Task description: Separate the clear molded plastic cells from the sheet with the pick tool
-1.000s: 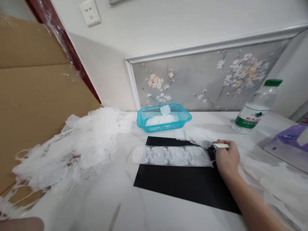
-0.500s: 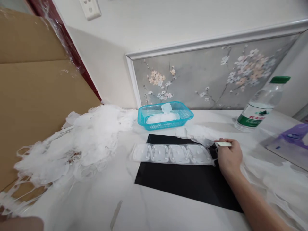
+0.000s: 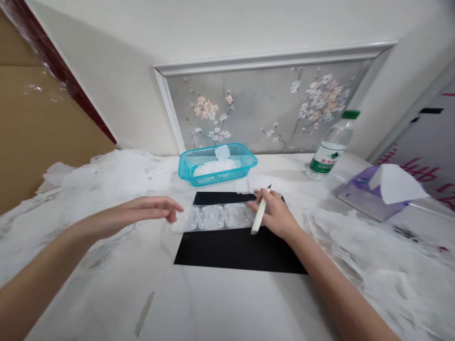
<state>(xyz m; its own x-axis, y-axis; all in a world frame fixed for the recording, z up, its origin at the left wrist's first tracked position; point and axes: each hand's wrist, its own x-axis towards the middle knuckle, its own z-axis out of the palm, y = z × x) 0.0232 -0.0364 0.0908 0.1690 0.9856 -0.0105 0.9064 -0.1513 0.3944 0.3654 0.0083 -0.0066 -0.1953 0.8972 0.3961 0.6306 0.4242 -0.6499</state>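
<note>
the blue basket (image 3: 217, 178) holds several white pieces (image 3: 217, 166); a white tissue (image 3: 396, 183) sticks out of the purple pack (image 3: 358, 181). the translucent strip (image 3: 211, 217) of square sections lies across the black sheet (image 3: 238, 251) on the desk (image 3: 213, 303). the left hand (image 3: 144, 210) has fingers loosely extended at the strip's left end, contact unclear; the right hand (image 3: 279, 215), over its right end, grips a pale stick-like tool (image 3: 259, 218).

Bottle (image 3: 326, 158) near tissue pack (image 3: 364, 194)
</note>
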